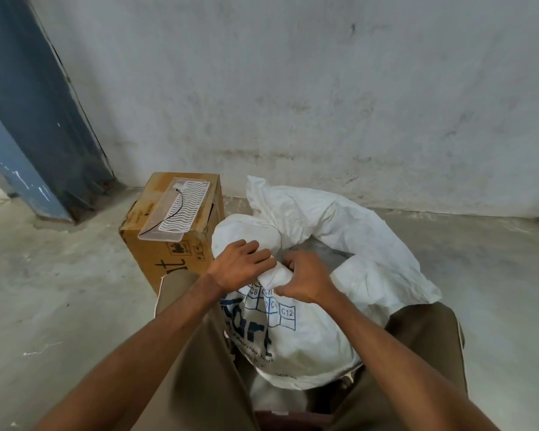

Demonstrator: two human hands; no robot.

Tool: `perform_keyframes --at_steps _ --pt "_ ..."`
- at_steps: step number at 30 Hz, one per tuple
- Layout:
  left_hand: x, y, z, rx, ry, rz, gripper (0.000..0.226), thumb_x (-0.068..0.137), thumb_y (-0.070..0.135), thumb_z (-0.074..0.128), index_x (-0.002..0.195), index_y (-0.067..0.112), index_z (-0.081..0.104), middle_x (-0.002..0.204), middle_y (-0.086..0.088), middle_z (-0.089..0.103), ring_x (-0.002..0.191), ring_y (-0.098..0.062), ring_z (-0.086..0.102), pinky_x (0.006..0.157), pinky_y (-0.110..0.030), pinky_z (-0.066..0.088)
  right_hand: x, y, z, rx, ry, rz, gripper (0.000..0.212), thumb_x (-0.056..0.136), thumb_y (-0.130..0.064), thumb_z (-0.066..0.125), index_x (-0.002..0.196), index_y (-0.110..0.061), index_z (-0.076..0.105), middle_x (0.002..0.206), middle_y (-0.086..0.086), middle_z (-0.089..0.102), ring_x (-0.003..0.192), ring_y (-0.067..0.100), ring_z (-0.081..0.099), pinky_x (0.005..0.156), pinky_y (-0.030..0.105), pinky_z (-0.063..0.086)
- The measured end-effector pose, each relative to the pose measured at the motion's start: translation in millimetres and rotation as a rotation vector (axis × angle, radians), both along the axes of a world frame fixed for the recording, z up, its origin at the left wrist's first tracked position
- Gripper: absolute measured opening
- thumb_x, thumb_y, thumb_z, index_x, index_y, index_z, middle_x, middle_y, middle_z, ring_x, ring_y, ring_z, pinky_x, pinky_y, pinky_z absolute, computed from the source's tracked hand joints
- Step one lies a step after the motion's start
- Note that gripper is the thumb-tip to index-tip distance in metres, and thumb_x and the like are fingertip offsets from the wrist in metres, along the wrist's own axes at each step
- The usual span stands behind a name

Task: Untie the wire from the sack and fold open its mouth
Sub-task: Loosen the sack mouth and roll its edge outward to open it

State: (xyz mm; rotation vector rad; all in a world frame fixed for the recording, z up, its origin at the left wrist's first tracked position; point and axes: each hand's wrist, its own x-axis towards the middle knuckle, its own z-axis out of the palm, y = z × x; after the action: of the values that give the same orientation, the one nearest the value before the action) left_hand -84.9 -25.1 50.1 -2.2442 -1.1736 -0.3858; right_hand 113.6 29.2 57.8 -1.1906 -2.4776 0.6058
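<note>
A white woven sack (296, 343) with blue print stands between my knees, its mouth gathered into a tight neck (274, 275). My left hand (240, 264) grips the neck from the left, fingers curled over the bunched cloth. My right hand (305, 276) clamps the neck from the right, thumb underneath. The wire is hidden under my fingers; I cannot make it out.
A second white sack (339, 219) lies crumpled behind the first. A cardboard box (165, 244) stands to the left with a clear plastic tray (178, 206) and a thin black wire on top. Concrete floor all round, a grey wall behind, a blue door frame (28, 119) at left.
</note>
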Motion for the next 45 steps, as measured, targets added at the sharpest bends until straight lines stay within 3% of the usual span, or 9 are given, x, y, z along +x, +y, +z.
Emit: perform_keyframes --at_steps 5,8,15,22,27,30,34,41,45 --pt "-6.2 3.0 13.4 -0.553 -0.308 0.137 0.083 0.063 0.045 0.074 0.137 0.021 0.047 0.119 -0.005 0.051 0.104 -0.02 0.049 0.088 -0.036 0.045 0.4 -7.3 -17.6 0.17 0.039 0.015 0.022 0.06 -0.011 0.071 0.075 -0.017 0.057 0.064 -0.007 0.055 0.058 0.014 0.051 0.051 0.027 0.031" --pt "-3.9 8.9 18.2 -0.731 -0.196 0.249 0.082 0.069 0.056 0.076 0.141 0.027 0.05 0.128 -0.001 0.05 0.113 -0.018 0.051 0.086 -0.037 0.048 1.1 -17.5 -25.6 0.376 -0.107 0.028 0.047 0.056 0.002 0.073 0.099 -0.013 0.064 0.076 0.001 0.066 0.062 0.026 0.062 0.051 0.027 0.034" --pt "3.5 7.1 6.3 -0.346 0.1 0.107 0.031 0.06 0.024 0.078 0.086 0.017 0.063 0.084 0.002 0.059 0.077 -0.023 0.058 0.05 -0.031 0.041 -0.2 -17.2 -25.6 0.138 -0.004 -0.048 0.05 0.057 -0.031 0.082 0.095 -0.022 0.051 0.089 -0.008 0.057 0.075 0.017 0.058 0.055 0.029 0.037" --pt "-3.3 1.4 -19.4 -0.128 -0.067 0.06 0.033 0.058 0.004 0.073 0.084 0.015 0.058 0.084 -0.002 0.057 0.078 -0.022 0.048 0.051 -0.034 0.041 -13.5 -2.8 -24.8 -0.077 -0.003 -0.045 0.04 0.055 -0.037 0.085 0.085 -0.025 0.06 0.076 -0.014 0.061 0.072 0.011 0.062 0.06 0.03 0.052" --pt "-2.6 -8.4 -8.8 -0.602 -0.913 0.116 0.055 0.062 0.016 0.079 0.112 0.022 0.057 0.109 0.003 0.053 0.099 -0.017 0.049 0.077 -0.023 0.044 -20.8 -11.1 -42.9 0.05 0.029 -0.075 0.026 0.06 -0.022 0.076 0.073 -0.019 0.053 0.063 -0.004 0.06 0.057 0.019 0.058 0.049 0.036 0.048" --pt "9.2 -8.5 -16.9 -0.558 -1.569 0.508 0.067 0.075 0.035 0.07 0.137 0.026 0.048 0.139 -0.002 0.045 0.121 -0.021 0.05 0.093 -0.032 0.052 -23.8 -18.3 -49.8 0.139 0.065 -0.048 0.026 0.057 -0.007 0.073 0.075 -0.012 0.054 0.065 0.002 0.06 0.055 0.027 0.056 0.046 0.032 0.037" --pt "16.2 8.4 -28.7 -0.588 -1.875 0.864 0.075 0.092 0.04 0.065 0.153 0.011 0.033 0.154 -0.01 0.04 0.135 -0.028 0.047 0.101 -0.035 0.048 -27.1 -22.0 -52.1 0.264 0.016 0.006 0.034 0.055 -0.004 0.078 0.084 -0.011 0.063 0.073 0.002 0.062 0.057 0.028 0.06 0.049 0.026 0.033" --pt "8.0 17.4 -19.7 -0.633 -2.427 0.885 0.032 0.095 -0.005 0.042 0.122 0.004 0.056 0.095 -0.009 0.064 0.076 -0.019 0.059 0.064 -0.03 0.057 -18.7 -18.7 -56.3 0.32 -0.005 0.014 0.037 0.057 -0.006 0.074 0.091 -0.015 0.064 0.079 -0.002 0.063 0.061 0.023 0.06 0.05 0.024 0.031" --pt "2.7 12.4 -0.7 -0.728 -2.647 0.647 0.044 0.089 0.007 0.031 0.113 0.007 0.068 0.121 -0.018 0.069 0.111 -0.035 0.065 0.098 -0.058 0.052 -17.7 -17.2 -56.9 0.308 0.045 -0.001 0.035 0.056 -0.002 0.069 0.086 -0.018 0.059 0.073 -0.004 0.057 0.059 0.022 0.057 0.049 0.023 0.029"
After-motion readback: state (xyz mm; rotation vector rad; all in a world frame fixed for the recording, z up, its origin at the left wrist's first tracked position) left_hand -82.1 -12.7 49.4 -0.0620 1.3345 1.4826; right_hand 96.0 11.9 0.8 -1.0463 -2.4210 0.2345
